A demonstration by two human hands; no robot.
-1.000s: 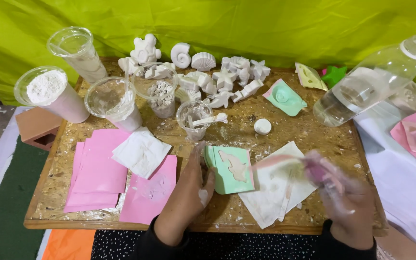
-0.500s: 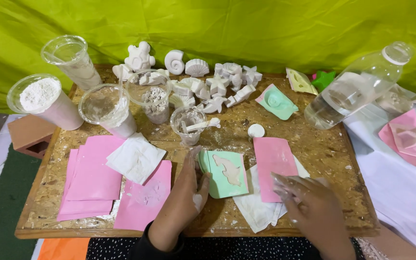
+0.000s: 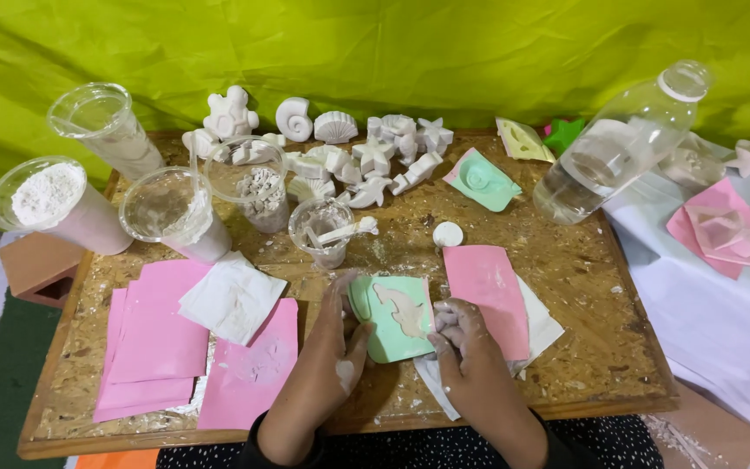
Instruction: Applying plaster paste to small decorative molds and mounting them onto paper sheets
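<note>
Both hands clasped on a mint-green rubber mould with a dolphin-shaped cavity (image 3: 395, 317), flat on the chipboard desk (image 3: 583, 287) near its front edge: left hand (image 3: 333, 354) along the mould's left side, fingers (image 3: 338, 291) curled narrow against the edge; right hand (image 3: 466, 347) at the lower right corner, plaster-dusted fingers (image 3: 446, 317) bent tight over the rim. Mould's lower right corner hidden under those fingers; forearms cut off at the bottom of the view. Just right of the right fingers, touching the mould, a pink rectangular foam sheet (image 3: 486, 291) lying over a white paper sheet (image 3: 542, 328), most of the paper covered. Left of the left fingers, a folded white tissue (image 3: 232, 297) on a spread of pink sheets (image 3: 154, 334). Just beyond the fingertips, a small clear plastic cup with a white stirrer (image 3: 323, 233), and a small white round cap (image 3: 448, 234). Farther beyond, larger clear cups, one filled with white powder (image 3: 49, 195), and a row of white plaster sea-creature casts (image 3: 340, 152), small ones hard to tell apart. Farther right, a second mint-green mould (image 3: 482, 180) and a clear plastic bottle lying tilted (image 3: 622, 148), its base over the desk's edge. Green cloth backdrop (image 3: 392, 52) behind everything.
</note>
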